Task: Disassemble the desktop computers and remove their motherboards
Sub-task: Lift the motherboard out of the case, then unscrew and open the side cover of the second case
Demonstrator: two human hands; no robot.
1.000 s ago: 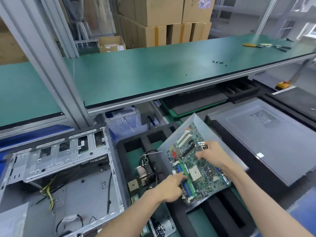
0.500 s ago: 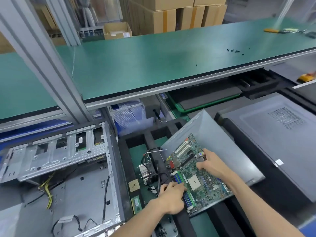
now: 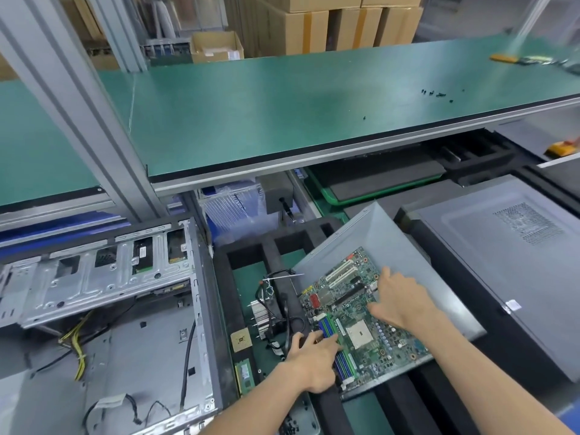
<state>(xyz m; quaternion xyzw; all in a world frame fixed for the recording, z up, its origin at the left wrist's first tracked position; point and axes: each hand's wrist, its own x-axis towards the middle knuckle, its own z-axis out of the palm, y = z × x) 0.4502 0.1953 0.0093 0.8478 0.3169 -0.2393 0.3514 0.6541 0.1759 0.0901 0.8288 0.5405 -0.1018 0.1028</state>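
Two hands rest on a green motherboard [image 3: 361, 321] lying on a grey panel [image 3: 405, 246] over a black foam tray [image 3: 248, 246]: left hand [image 3: 310, 362] curled at its near edge, right hand [image 3: 398, 306] spread flat. The board overhangs the foam; it could slide off if pushed unevenly.

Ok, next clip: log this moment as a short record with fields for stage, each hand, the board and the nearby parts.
stage: motherboard already out of the open case, lying on a grey panel
left hand: on the board's near-left edge by the blue memory slots, fingers curled at the edge
right hand: flat on the board's middle, fingers spread
nearby parts: heatsink with fan, loose processor chip, memory stick in the foam tray
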